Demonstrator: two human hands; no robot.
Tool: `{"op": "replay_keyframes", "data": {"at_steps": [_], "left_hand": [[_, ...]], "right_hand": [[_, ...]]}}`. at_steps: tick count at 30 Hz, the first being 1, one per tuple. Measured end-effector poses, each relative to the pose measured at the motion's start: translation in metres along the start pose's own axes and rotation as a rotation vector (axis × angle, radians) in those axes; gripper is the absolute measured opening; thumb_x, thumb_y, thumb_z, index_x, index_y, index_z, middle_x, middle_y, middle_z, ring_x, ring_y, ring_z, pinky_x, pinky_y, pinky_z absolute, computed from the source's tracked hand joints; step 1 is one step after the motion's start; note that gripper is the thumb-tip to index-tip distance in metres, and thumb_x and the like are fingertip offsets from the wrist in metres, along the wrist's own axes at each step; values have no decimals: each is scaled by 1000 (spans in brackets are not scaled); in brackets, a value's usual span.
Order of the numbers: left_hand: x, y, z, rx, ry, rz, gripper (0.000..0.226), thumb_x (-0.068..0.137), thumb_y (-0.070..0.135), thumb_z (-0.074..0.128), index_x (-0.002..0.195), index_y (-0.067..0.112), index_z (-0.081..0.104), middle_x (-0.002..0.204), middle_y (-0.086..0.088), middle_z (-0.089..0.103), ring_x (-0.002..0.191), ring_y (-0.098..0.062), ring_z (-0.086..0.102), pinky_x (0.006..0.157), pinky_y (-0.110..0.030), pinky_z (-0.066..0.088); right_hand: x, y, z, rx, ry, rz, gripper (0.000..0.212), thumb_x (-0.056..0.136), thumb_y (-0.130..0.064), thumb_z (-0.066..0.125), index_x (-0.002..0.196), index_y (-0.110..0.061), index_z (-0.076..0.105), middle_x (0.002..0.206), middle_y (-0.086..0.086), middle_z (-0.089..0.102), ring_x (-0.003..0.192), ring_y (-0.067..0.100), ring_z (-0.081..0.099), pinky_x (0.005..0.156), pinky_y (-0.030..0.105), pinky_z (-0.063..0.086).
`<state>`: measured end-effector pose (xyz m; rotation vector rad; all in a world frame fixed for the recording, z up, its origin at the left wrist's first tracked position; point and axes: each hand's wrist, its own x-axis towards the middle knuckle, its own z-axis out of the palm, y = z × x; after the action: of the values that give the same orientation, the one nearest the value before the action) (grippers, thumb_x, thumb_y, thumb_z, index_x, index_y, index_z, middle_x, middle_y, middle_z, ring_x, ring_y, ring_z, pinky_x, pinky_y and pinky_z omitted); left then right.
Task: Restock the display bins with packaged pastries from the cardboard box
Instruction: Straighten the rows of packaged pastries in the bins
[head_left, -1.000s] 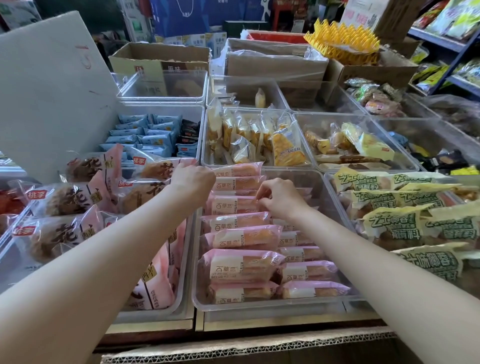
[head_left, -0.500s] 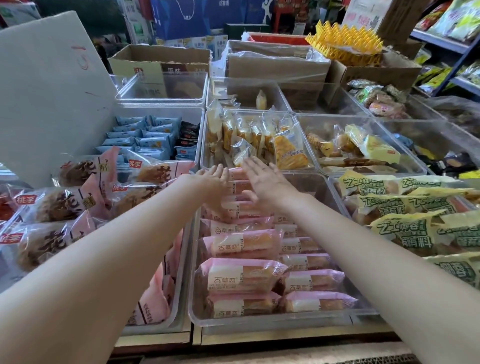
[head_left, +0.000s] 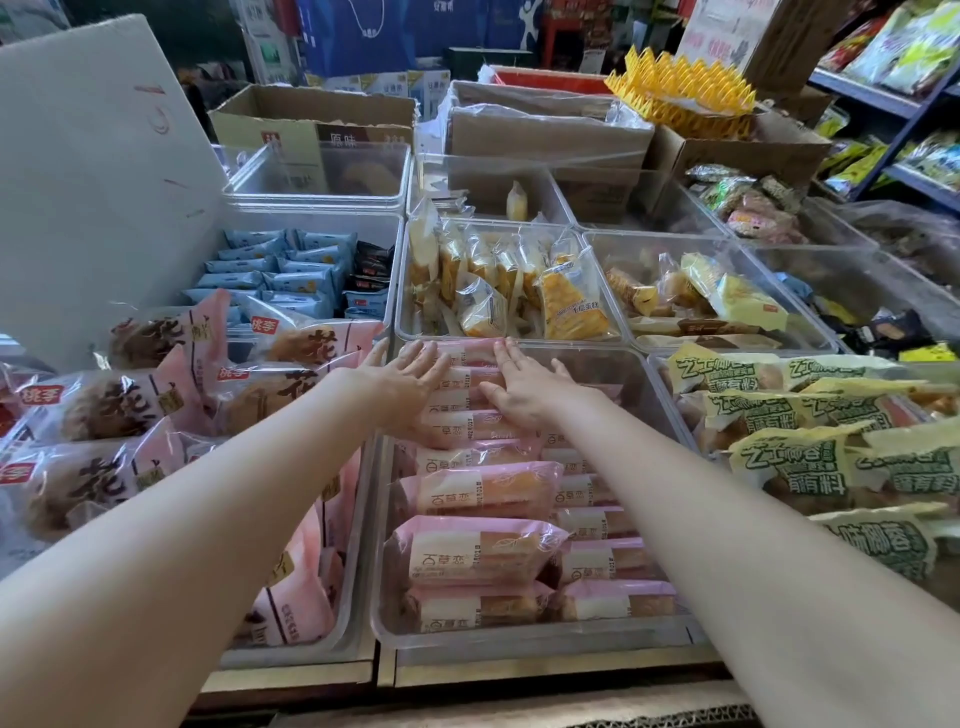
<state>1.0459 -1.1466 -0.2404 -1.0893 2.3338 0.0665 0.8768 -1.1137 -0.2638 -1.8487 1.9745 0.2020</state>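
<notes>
A clear display bin (head_left: 384, 629) in front of me holds two rows of pink packaged pastries (head_left: 478, 553). My left hand (head_left: 408, 382) lies flat with straight fingers on the far packs of the left row. My right hand (head_left: 522, 387) lies flat beside it, fingers straight, pressing the same far packs near the bin's back wall. Neither hand holds a pack. A strip of the cardboard box (head_left: 519, 714) shows along the bottom edge.
Left bin holds large pink flower-cake packs (head_left: 130, 405); right bin holds yellow-green packs (head_left: 810, 457). Behind are bins of blue packs (head_left: 291, 270) and yellow cake slices (head_left: 519, 291). Cardboard boxes (head_left: 311, 119) and a white board (head_left: 88, 171) stand further back; shelves at right.
Both hands were curled over the far pink packs a second ago; they have since opened and now lie flat on those packs, reaching slightly further back.
</notes>
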Motion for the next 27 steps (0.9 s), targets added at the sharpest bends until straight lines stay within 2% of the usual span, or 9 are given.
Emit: {"op": "replay_keyframes", "data": {"at_steps": [4,6,8,10,12,15,18,23,27], "left_hand": [[-24,-9,-6,-175,321,69,71,89,55,42,146,18,22,153,-7,22,141,-22,24,116,-46,10],[-36,-9,-9,-291,540,134,38,93,40,48,126,22,53,131,-2,51,117,-17,51,106,-35,31],[-47,-2,-6,-348,513,237,24,93,29,53,114,22,61,118,3,59,97,-4,53,99,-24,40],[-52,9,4,-370,362,303,32,89,32,58,120,23,58,125,4,54,98,-2,47,96,-17,38],[-52,14,13,-383,272,283,45,85,40,61,127,27,52,136,3,44,116,-9,43,102,-26,37],[-55,14,17,-359,223,190,53,85,44,60,134,28,45,151,-2,26,138,-21,24,113,-39,26],[-61,21,16,-299,169,159,66,89,52,46,145,22,27,157,-7,8,145,-21,6,116,-37,9],[-72,47,12,-192,-52,109,99,82,71,31,147,10,-13,154,-16,-16,143,-26,-14,115,-40,-9],[-73,60,29,-2,-63,126,114,77,75,38,141,2,-23,150,-22,-25,140,-33,-21,116,-45,-7]], "right_hand": [[-14,2,-10,323,183,-104,59,100,-45,25,150,-31,-3,159,-2,-5,146,24,5,116,54,6],[-33,4,-20,358,341,-133,51,100,-38,34,148,-27,20,155,1,20,141,26,23,111,49,26],[-54,10,-25,239,369,-143,36,99,-32,42,129,-15,51,130,8,47,122,24,46,96,33,40],[-72,17,-22,183,263,-160,34,95,-37,49,116,-12,60,116,6,53,106,18,52,92,30,43],[-88,17,-17,200,94,-167,53,87,-49,54,128,-16,52,131,5,44,118,19,47,104,38,40],[-98,16,-3,-22,-43,-224,93,78,-64,53,150,-21,14,158,-2,-3,146,22,-2,119,42,7],[-104,14,9,-219,-91,-271,112,75,-72,50,148,-19,-17,151,1,-33,138,17,-32,117,43,-11],[-106,3,11,-260,-210,-238,130,68,-72,61,142,-16,-31,146,7,-39,134,20,-37,115,45,-17],[-101,-10,23,-410,-178,-251,129,71,-66,63,142,-10,-29,147,15,-36,137,29,-32,115,47,-14]]}}
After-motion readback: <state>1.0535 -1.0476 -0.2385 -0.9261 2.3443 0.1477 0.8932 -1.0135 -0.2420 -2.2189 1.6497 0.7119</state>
